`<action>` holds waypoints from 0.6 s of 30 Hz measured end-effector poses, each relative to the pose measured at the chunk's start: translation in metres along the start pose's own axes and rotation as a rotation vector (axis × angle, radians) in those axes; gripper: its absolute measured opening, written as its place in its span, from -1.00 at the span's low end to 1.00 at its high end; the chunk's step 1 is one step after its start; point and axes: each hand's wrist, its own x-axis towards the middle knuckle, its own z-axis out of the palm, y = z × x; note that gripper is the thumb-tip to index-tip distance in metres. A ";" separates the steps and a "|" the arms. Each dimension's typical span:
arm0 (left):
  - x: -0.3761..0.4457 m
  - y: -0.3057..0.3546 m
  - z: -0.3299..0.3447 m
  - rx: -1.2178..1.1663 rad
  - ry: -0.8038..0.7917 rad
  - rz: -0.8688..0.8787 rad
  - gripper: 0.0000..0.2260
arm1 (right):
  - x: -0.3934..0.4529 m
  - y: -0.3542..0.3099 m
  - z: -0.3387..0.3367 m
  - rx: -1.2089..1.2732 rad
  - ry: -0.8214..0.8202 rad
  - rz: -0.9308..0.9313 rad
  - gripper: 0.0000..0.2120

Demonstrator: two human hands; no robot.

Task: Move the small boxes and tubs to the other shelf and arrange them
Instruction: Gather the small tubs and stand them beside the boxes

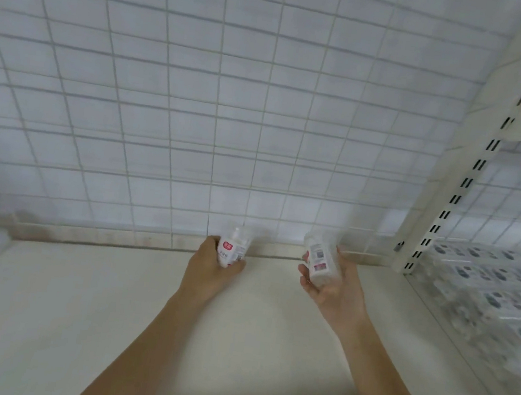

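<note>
Both hands are apart above the shelf (75, 306): left hand (208, 264) grips one small bottle (231, 248), right hand (332, 285) another bottle (320, 263).

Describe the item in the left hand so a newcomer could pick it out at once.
On the cream shelf, near the wire grid back, two hands each hold a small white bottle. The left hand grips the left bottle; it alone shows a red square logo, while the right bottle shows a printed back label.

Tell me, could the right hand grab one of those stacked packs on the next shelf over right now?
Probably not as things stand. The right hand already holds a small white bottle, so its grip is taken, and the white slotted upright stands between it and the stacked packs. It would likely have to set the bottle down first.
</note>
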 end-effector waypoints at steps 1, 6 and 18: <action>-0.001 0.000 0.000 -0.009 0.001 0.002 -0.65 | -0.002 -0.001 0.003 0.007 -0.031 0.031 -0.48; -0.004 0.004 -0.003 -0.105 0.015 0.009 -0.50 | -0.005 0.001 0.003 -0.062 -0.067 0.040 -0.23; -0.009 0.005 -0.005 -0.147 -0.027 0.062 -0.53 | -0.006 0.003 0.009 -0.120 -0.025 -0.007 -0.55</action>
